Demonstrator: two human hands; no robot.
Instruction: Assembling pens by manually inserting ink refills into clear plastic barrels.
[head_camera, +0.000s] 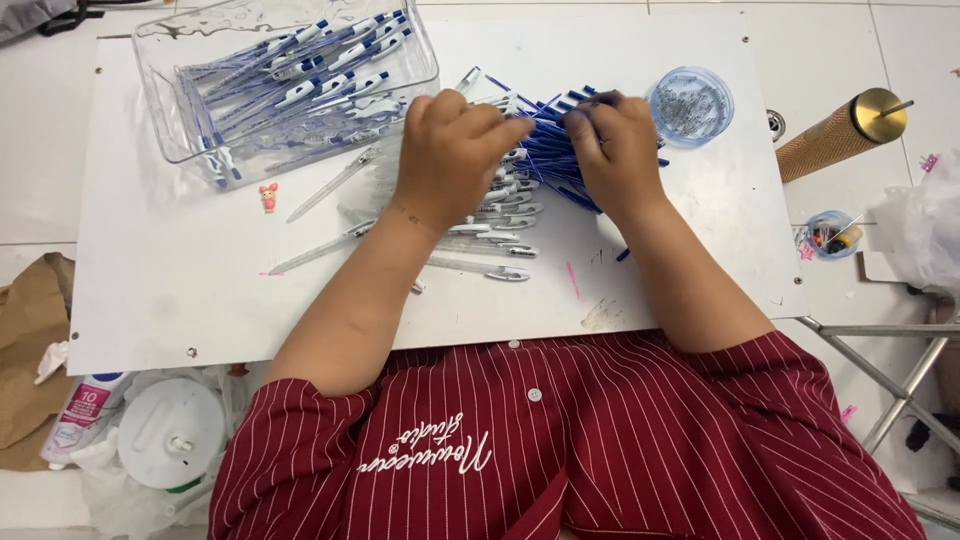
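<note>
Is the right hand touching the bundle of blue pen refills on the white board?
Touching. The head view shows the right hand with its fingers curled over the bundle of blue pen refills, no gap between them.

The person wears a dark red shirt (560, 450) with thin white vertical pinstripes running down the chest and across both short sleeves; the sleeves end above the elbows, leaving the forearms bare; a row of small pale round buttons runs down the front placket, two of them showing near the collar edge; white cursive lettering is stitched across the chest, seen upside down from the head camera; the cloth lies in soft folds about the shoulders; the left hand (450, 150) and the right hand (620, 150) are bare, with no gloves, rings or watch visible; a small dark mark sits at the left wrist.
</note>
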